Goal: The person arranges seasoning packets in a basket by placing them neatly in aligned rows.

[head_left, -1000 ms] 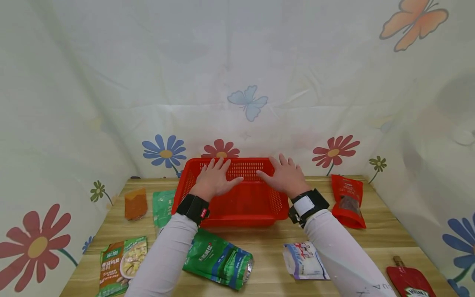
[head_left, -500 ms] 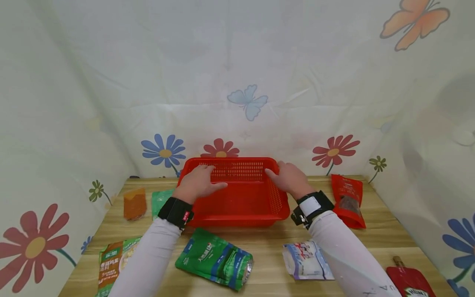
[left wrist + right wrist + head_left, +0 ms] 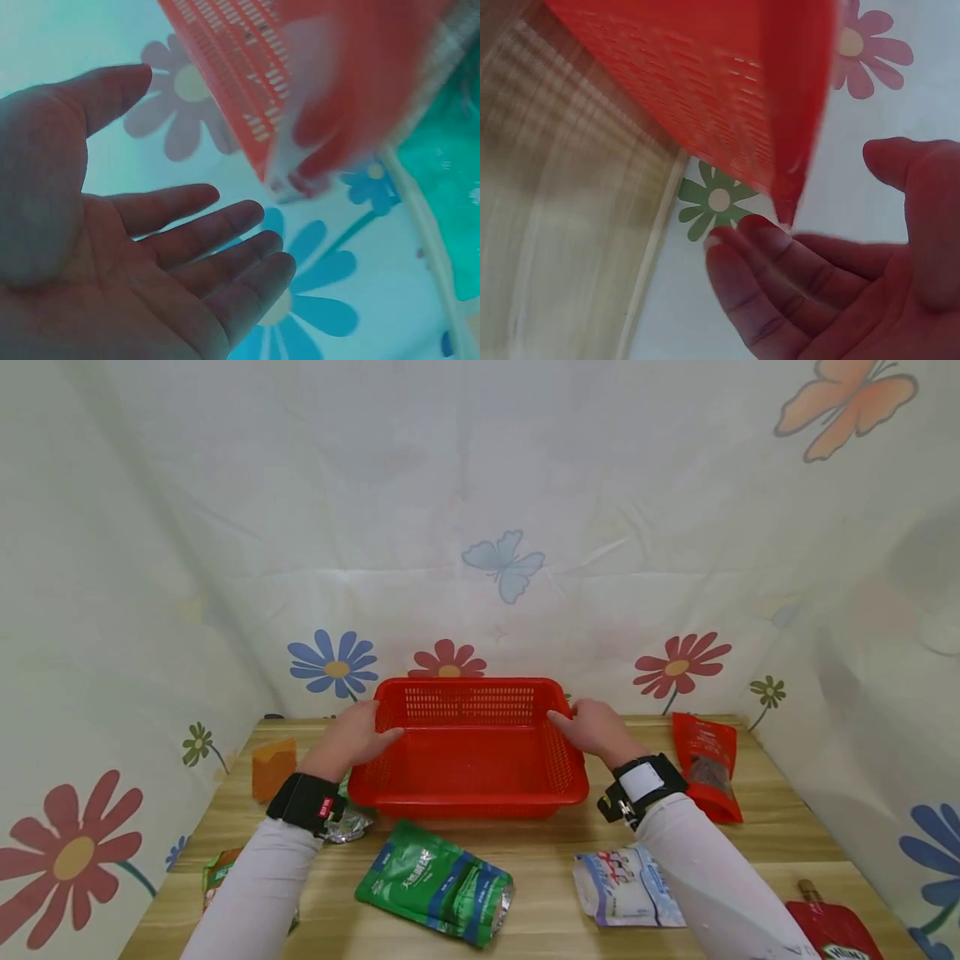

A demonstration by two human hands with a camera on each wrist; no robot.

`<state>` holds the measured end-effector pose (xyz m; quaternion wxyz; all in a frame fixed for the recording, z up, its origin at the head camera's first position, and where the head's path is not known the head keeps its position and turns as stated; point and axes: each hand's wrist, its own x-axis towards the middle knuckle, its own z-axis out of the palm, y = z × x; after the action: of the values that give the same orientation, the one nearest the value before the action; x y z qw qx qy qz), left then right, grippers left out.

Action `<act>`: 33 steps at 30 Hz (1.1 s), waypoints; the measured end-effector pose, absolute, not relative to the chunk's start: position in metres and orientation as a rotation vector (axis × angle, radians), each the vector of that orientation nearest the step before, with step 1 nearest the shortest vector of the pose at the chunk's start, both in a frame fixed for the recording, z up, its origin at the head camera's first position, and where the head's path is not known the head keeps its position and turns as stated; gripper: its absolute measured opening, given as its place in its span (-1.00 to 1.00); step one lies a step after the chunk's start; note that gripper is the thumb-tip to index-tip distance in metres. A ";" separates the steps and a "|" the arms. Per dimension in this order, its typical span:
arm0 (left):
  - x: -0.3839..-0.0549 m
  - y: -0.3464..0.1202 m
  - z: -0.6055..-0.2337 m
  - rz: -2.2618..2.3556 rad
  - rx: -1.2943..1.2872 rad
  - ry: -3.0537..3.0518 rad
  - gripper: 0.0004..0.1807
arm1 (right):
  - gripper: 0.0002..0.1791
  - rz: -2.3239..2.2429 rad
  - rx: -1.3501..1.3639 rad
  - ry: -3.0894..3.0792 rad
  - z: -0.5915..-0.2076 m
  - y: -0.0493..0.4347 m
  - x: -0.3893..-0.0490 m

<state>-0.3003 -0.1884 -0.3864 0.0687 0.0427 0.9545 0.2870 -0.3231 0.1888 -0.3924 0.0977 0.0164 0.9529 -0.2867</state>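
Observation:
A red plastic basket [image 3: 472, 764] with slotted walls stands at the back of the table. My left hand [image 3: 349, 737] is at its left end; in the left wrist view the thumb and fingers are spread, with a gap to the basket's corner. At the right end is my right hand [image 3: 596, 728]. Its bent fingertips [image 3: 761, 229] lie close beside the basket's rim in the right wrist view, thumb held away from it. Whether those fingertips touch the rim I cannot tell. Neither hand grips anything.
A green pouch [image 3: 438, 883] and a white pouch [image 3: 626, 887] lie in front. Right of the basket is a red pouch [image 3: 707, 767], with a ketchup pouch [image 3: 836, 931] nearer. An orange packet [image 3: 273, 768] lies left; my left arm partly covers a brown-green packet [image 3: 217, 872].
My left hand has moved left from over the basket to its left end. My right hand has shifted slightly right and down to the right end. The basket has hardly moved.

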 end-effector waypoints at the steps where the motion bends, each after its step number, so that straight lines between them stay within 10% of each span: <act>1: -0.300 -0.192 -0.389 0.919 0.130 2.851 -0.34 | -0.46 -0.856 0.058 2.813 -0.393 0.191 -0.324; 33: -0.296 -0.243 -0.439 1.472 -0.067 2.519 -0.49 | -0.47 -1.419 0.038 2.463 -0.434 0.222 -0.323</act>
<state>-0.2963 -0.2435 -0.4394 0.1116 -0.0228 0.8578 0.5012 -0.3233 0.2225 -0.4338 0.1487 0.0131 0.8568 -0.4936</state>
